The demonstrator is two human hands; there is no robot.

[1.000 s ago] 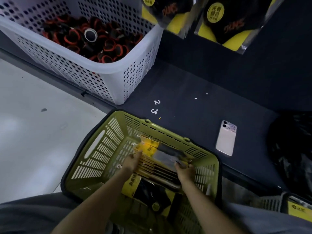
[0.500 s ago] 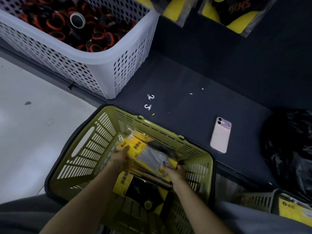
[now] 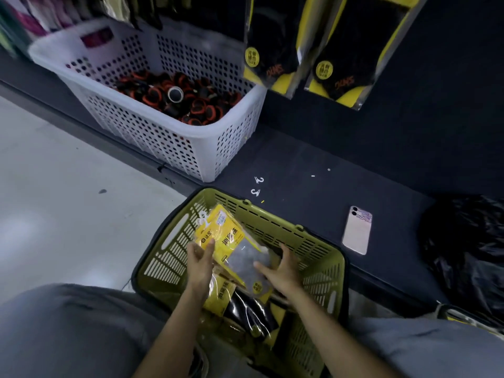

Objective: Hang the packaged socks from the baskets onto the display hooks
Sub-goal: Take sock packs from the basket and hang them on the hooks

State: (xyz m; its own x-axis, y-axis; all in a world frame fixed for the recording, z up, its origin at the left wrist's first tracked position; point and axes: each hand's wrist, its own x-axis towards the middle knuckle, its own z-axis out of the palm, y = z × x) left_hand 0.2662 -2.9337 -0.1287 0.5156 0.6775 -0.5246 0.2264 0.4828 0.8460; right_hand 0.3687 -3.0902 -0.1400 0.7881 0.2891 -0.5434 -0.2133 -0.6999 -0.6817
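I see the left hand (image 3: 200, 259) pinching the top sock pack (image 3: 231, 241) by its yellow header, thumb on the front, fingers behind. The right hand (image 3: 283, 268) is spread wide, fingers resting against the pack's clear lower half. The pack sits tilted between both hands, over the green basket (image 3: 272, 218), where at least one more pack (image 3: 240, 306) lies underneath. Two hanging packs (image 3: 270, 50) show above.

- Grey fabric (image 3: 68, 331) drapes the left knee, soft and creased.
- The same grey cloth (image 3: 425, 347) covers the right knee, folds showing.
- The left forearm (image 3: 174, 331) and right forearm (image 3: 327, 331) are bare, uncovered up from the bottom edge.
- The left hand (image 3: 200, 257) and right hand (image 3: 283, 271) are bare too.
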